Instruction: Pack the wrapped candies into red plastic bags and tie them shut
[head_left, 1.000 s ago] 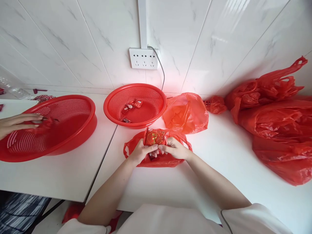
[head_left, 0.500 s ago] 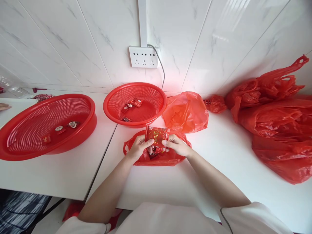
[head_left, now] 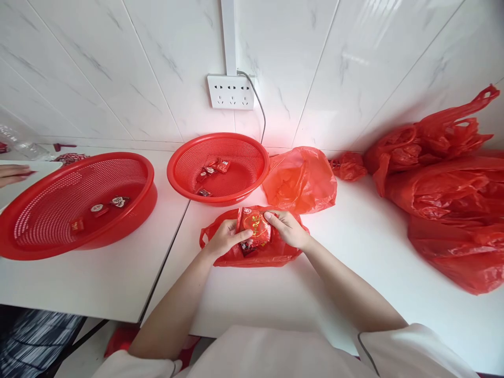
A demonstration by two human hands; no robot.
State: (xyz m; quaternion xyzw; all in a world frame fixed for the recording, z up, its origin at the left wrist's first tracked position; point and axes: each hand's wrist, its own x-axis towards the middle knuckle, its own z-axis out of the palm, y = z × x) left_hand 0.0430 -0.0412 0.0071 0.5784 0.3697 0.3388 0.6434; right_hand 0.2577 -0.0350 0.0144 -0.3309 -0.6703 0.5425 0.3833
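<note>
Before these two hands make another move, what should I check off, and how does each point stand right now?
1. Left hand gripping the red packet: ok.
2. Right hand on it too: ok, thumb at its upper right corner.
3. Packet over the red plastic bag: ok.
4. Unblocked view into that bag: not ok, packet and hands cover part of it.
5. Packet fully sealed: cannot tell.
6. Other person's hand well apart from these two: ok, at the far left edge.
</note>
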